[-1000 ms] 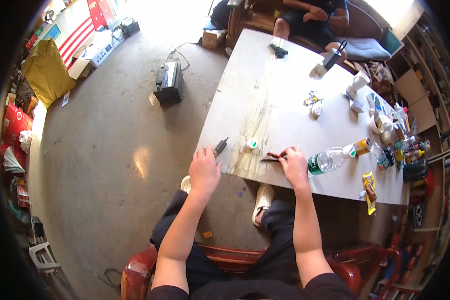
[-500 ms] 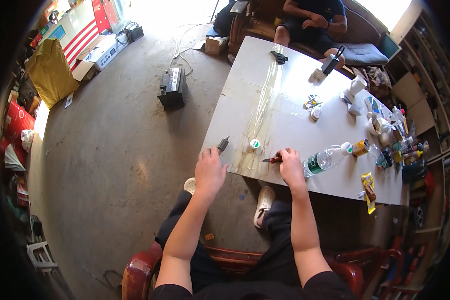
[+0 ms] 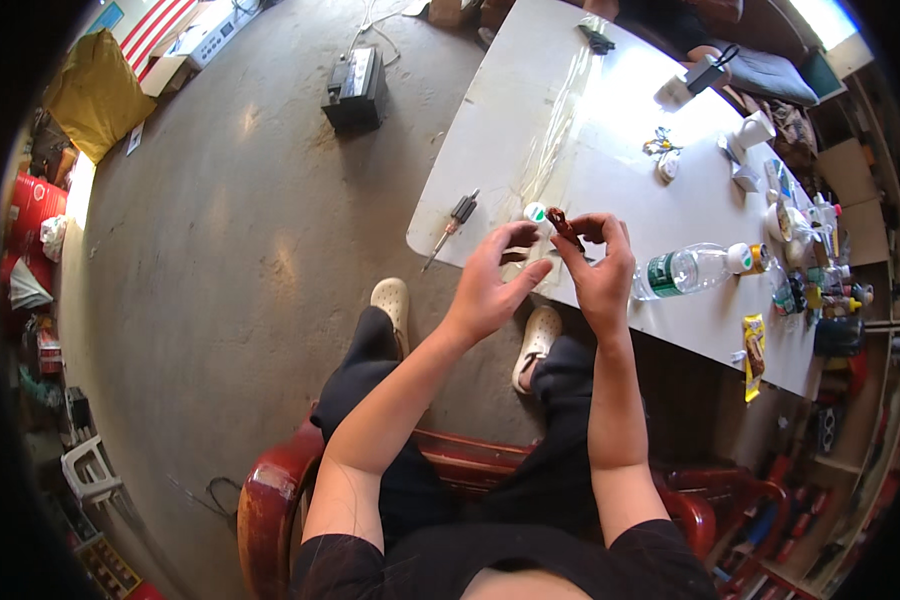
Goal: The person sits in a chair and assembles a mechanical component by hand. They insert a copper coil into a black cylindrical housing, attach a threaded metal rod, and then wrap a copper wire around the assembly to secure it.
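My right hand (image 3: 605, 270) pinches a small knife with a reddish-brown handle (image 3: 562, 228), raised over the near edge of the white table (image 3: 610, 150). Its blade cannot be made out now. Beside it, my left hand (image 3: 495, 280) is open, thumb and fingers apart, with nothing seen in it. A white and green bottle cap (image 3: 535, 212) lies just beyond both hands. Left of them, a slim tool with a dark grip and thin shaft (image 3: 462, 210) rests at the table's edge. A clear plastic bottle (image 3: 680, 272) lies on its side to the right of my right hand.
On the table are a yellow snack packet (image 3: 754, 358), a coiled cable (image 3: 660, 142), a white cup (image 3: 755, 130) and several bottles at the right. A black battery (image 3: 355, 90) stands on the floor. Another person's legs (image 3: 660, 25) show beyond the table.
My right hand has lifted the knife off the tabletop and turned it upright. My left hand has moved right, away from the slim tool, toward the knife. The view has tipped downward.
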Demonstrator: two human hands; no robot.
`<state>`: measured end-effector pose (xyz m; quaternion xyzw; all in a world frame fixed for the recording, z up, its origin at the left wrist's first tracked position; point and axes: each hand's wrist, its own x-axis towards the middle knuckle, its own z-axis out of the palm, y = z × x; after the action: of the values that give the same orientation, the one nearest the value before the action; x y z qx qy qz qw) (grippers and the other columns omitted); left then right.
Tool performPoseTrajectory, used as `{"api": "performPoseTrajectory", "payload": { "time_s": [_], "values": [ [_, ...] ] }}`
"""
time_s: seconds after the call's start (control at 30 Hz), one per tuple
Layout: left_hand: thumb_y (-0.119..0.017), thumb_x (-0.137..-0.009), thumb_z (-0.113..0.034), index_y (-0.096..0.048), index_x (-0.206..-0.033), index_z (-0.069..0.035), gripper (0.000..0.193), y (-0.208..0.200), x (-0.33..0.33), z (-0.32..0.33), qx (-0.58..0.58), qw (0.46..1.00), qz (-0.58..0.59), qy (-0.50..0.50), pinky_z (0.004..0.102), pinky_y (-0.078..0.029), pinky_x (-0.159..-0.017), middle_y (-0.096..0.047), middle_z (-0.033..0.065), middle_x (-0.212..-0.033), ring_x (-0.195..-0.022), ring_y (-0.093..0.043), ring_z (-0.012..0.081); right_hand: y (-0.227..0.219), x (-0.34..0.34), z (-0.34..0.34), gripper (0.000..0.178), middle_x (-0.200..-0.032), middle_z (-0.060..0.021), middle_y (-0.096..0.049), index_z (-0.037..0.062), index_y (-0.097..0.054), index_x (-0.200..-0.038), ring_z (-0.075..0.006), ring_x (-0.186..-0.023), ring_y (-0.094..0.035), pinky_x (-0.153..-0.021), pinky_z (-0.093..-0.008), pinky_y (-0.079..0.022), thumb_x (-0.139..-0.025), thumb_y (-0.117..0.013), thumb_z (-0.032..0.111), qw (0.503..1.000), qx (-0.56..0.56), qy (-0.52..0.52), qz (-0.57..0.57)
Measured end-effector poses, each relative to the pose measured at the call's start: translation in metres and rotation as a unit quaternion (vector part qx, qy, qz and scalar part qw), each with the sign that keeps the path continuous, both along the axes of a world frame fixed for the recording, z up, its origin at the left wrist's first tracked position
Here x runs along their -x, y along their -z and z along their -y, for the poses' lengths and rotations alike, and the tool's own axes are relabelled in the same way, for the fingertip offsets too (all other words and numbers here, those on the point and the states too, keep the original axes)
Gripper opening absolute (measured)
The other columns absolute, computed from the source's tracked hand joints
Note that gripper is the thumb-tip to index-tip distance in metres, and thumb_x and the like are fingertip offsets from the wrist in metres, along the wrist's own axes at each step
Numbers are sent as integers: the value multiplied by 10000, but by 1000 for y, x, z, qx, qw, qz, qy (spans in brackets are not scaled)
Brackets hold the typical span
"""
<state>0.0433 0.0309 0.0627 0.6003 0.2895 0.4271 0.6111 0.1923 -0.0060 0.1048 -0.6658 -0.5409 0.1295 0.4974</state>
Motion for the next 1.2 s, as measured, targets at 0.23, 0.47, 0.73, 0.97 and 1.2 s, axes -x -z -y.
{"api": "performPoseTrajectory", "payload": {
  "time_s": [0.23, 0.47, 0.73, 0.97, 1.2],
  "values": [
    [-551, -992, -213, -621, -1018, -25, 203, -12, 11, -7, 260, 958, 111, 41, 181, -258, -471, -412, -77, -633, -528, -335, 16, 6, -2, 3, 200, -882, -71, -703, -25, -640, -965, -99, -789, -649, -740, -240, -514, -806, -746, 31, 985, 40, -23, -167],
    [-565, -985, -237, -630, -925, -35, 221, -10, 28, -21, 297, 948, 76, 89, 182, -232, -453, -375, -90, -578, -488, -296, 10, 9, -31, 9, 197, -939, -91, -694, -24, -651, -1064, -106, -791, -617, -670, -219, -489, -901, -662, 86, 858, 36, -124, -498],
    [-565, -984, -243, -639, -847, -55, 244, -10, 37, -25, 269, 963, 0, 31, 166, -298, -453, -459, -78, -580, -490, -386, 8, -6, -18, 18, 173, -780, -35, -685, -21, -706, -986, -61, -680, -583, -597, -212, -458, -859, -706, 96, 871, 298, -289, -262],
    [-596, -963, -176, -697, -956, -4, 199, -5, 22, -2, 81, 985, -90, 121, 194, -336, -508, -516, -53, -652, -559, -419, 32, 11, -11, 5, 198, -791, -51, -661, -34, -684, -1045, -75, -639, -555, -565, -191, -431, -915, -648, 110, 942, 99, -76, -311],
    [-584, -959, -163, -691, -934, -14, 186, -11, 36, -20, 187, 967, -99, 143, 195, -375, -515, -593, -20, -707, -577, -486, 40, -1, -24, 18, 182, -692, -7, -604, -2, -656, -1012, -47, -582, -519, -510, -189, -391, -927, -637, 157, 825, 294, -300, -378]
  ]
}}
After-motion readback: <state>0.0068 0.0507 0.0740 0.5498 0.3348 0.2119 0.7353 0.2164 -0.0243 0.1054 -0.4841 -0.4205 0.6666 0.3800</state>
